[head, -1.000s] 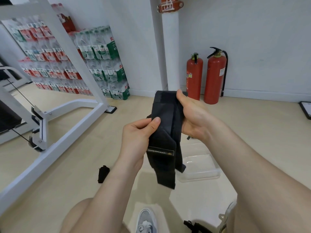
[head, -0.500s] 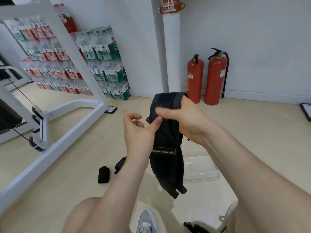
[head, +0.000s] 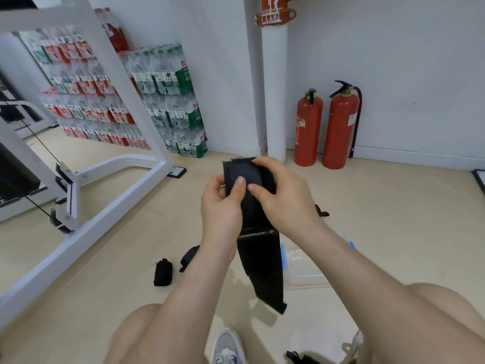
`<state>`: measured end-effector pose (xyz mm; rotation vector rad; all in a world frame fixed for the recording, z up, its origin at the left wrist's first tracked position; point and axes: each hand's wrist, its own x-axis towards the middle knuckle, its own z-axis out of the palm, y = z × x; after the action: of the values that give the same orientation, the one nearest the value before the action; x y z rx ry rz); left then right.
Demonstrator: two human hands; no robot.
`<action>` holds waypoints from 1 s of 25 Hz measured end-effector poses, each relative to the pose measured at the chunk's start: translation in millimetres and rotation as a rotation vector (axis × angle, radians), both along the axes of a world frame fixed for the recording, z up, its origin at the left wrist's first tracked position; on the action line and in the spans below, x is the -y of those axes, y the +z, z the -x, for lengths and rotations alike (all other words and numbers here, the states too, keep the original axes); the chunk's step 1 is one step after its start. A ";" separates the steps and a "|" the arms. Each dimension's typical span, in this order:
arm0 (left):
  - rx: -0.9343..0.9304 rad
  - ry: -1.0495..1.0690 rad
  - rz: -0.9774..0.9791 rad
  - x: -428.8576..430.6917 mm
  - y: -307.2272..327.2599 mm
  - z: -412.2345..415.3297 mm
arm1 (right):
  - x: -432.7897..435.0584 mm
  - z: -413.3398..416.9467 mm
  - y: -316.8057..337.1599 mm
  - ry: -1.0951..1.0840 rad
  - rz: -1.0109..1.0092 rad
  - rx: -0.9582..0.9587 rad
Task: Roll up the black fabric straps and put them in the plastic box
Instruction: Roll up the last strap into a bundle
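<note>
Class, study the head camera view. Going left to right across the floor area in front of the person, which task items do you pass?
In order: rolled black strap → second black strap beside it → hanging end of the held strap → plastic box.

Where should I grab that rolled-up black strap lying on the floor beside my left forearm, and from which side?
Come straight down from above and pinch the rolled strap across its middle, thumb on one long side, fingers on the other. It lies flat on the floor as a short, compact bundle, so squeezing its width should keep the wraps from loosening.
</note>
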<state>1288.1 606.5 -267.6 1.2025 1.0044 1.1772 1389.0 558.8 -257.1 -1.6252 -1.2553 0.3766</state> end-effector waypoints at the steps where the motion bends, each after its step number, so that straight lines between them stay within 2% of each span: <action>1: -0.006 0.014 0.029 -2.4 0.9 0.1 | 1.0 1.7 0.2 -0.004 -0.022 -0.008; 4: -0.026 0.067 0.062 -10.5 1.1 -0.6 | 5.3 12.4 1.8 0.026 -0.071 0.089; 6: -0.080 0.135 -0.021 -11.3 1.7 -2.5 | 3.8 15.5 0.5 -0.042 -0.100 0.245; 7: -0.138 0.170 -0.086 -11.4 1.7 -2.8 | 2.1 14.7 -1.5 -0.074 -0.090 0.230; 11: -0.256 0.141 -0.217 -8.8 0.8 -2.9 | -3.8 4.1 -2.3 -0.053 -0.038 -0.435; 14: -0.308 0.019 -0.185 -5.4 -1.5 -3.5 | -1.6 4.2 0.4 -0.082 -0.069 -0.614; 16: -0.374 0.030 -0.272 -2.5 -0.3 -3.3 | -1.9 3.3 3.0 -0.072 -0.075 -0.665; 19: -0.395 0.130 -0.463 -1.4 1.4 -4.1 | -3.3 5.0 4.1 0.055 -0.051 -0.621; 21: -0.363 0.180 -0.479 -2.4 0.5 -6.2 | -4.7 11.9 -0.8 0.084 -0.073 -0.517; 25: -0.126 0.220 -0.194 -6.5 -4.1 -7.5 | -2.6 18.6 -7.9 0.089 -0.011 -0.196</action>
<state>1295.5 613.0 -271.6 1.3574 1.1603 1.4102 1370.5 561.3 -265.0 -1.4880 -1.1809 0.5695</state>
